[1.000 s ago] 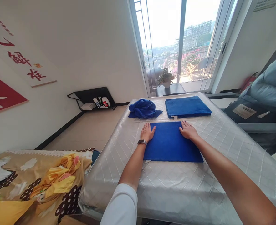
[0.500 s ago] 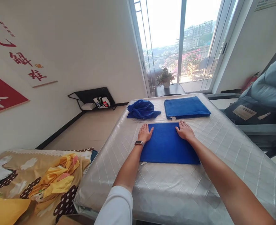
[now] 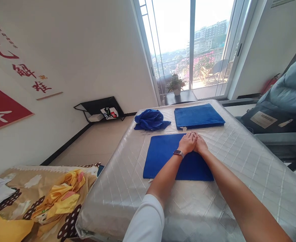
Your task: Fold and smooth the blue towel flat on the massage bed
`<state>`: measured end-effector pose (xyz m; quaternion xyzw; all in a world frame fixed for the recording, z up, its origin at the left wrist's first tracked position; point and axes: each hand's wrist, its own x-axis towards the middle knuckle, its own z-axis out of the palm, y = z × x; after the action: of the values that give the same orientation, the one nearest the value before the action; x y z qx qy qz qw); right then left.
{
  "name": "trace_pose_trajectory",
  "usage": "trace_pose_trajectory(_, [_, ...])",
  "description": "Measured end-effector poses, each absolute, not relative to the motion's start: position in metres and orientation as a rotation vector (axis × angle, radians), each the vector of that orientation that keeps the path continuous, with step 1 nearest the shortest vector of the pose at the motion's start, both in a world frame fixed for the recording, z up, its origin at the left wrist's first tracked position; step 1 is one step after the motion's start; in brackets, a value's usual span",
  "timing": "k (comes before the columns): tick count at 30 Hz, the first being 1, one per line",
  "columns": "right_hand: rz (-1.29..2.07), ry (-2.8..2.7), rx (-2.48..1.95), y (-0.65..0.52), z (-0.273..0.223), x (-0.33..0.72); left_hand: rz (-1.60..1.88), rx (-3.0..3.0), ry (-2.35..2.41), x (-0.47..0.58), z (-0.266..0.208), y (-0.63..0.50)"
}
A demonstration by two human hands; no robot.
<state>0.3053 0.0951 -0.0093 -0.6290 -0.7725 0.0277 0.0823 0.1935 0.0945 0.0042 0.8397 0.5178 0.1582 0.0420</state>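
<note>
A folded blue towel (image 3: 160, 158) lies flat on the plastic-covered mattress (image 3: 128, 188), its long side towards me. My left hand (image 3: 187, 143), with a watch on the wrist, rests on the towel's far right part, fingers stretched forward. Beside it and touching it, my right hand (image 3: 200, 144) lies at the far right corner, also with fingers stretched out. The thumbs are mostly hidden between the two hands. Beyond the towel sit a crumpled blue cloth (image 3: 150, 120) on the left and a stack of folded blue towels (image 3: 199, 116) on the right.
A lower bed (image 3: 19, 181) with yellow clothes (image 3: 62, 195) is at the left. On the right stands a dark armchair (image 3: 279, 139) with a grey-blue padded item (image 3: 289, 84) on it. Past the mattress are a potted plant (image 3: 176, 84) on a chair and a glass door.
My left hand has moved right across the towel, from its left edge to beside my right hand. My right hand stays near the far right corner.
</note>
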Motion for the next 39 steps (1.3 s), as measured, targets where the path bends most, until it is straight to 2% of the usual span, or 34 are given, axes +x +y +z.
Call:
trace_pose_trajectory(5, [0.117, -2.272, -1.908, 0.095, -0.006, 0.304, 0.366, 2.480, 1.679, 0.180, 0.001, 0.094])
trace_pose_trajectory(18, [0.181, -2.236, -1.982, 0.100, -0.002, 0.300, 0.284, 2.144, 2.179, 0.005, 0.000, 0.081])
trace_pose_trajectory(23, [0.133, -2.231, -1.973, 0.097, 0.000, 0.297, 0.346, 2.122, 2.211, 0.003, -0.005, 0.080])
trace_pose_trajectory(29, [-0.144, -2.173, -1.893, 0.077, 0.008, 0.293, 0.334, 2.126, 2.201, 0.006, -0.004, 0.081])
trace_pose_trajectory(39, [0.141, -2.291, -2.002, 0.054, -0.002, 0.303, 0.269, 2.048, 2.219, 0.005, 0.005, 0.083])
